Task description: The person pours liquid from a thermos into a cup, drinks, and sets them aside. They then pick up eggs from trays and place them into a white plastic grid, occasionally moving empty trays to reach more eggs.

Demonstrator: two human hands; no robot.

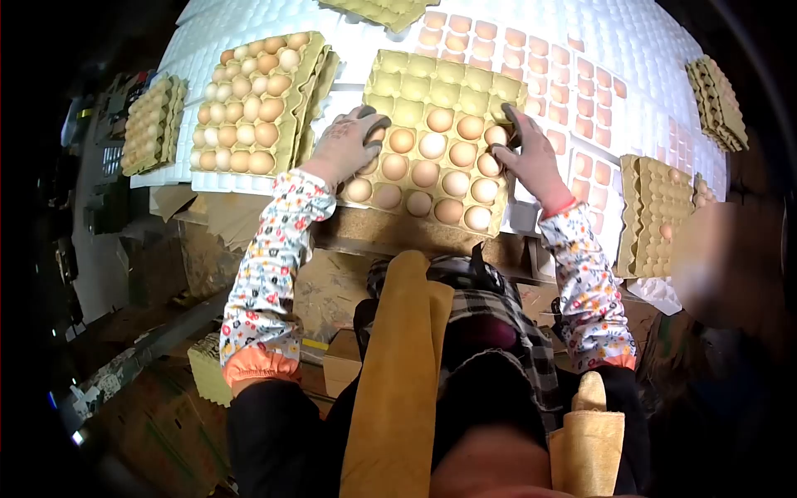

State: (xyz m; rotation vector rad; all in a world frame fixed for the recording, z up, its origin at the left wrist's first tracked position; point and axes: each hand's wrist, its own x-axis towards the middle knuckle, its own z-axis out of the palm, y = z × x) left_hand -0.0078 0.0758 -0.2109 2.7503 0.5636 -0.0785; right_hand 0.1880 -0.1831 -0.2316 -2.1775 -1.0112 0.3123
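Note:
A pulp egg tray [407,87] lies in front of me at the bench's near edge. Brown and pale eggs [425,173] fill its nearer rows, while most far cups hold none. My left hand [344,148], in a thin glove with dark fingertips, grips the tray's left side, its thumb and forefinger beside an egg partly hidden by them. On the opposite side my right hand [531,158], gloved alike, holds the tray's right edge, with thumb and forefinger curved around the end eggs. Some fingers of both hands are hidden.
Left stands a stack of full egg trays [249,108], with another egg stack [154,124] farther left. White foam trays [610,33] cover the bench, some holding eggs. Pulp trays [656,212] lie at right; another stack [716,104] stands behind. A blurred shape is at far right.

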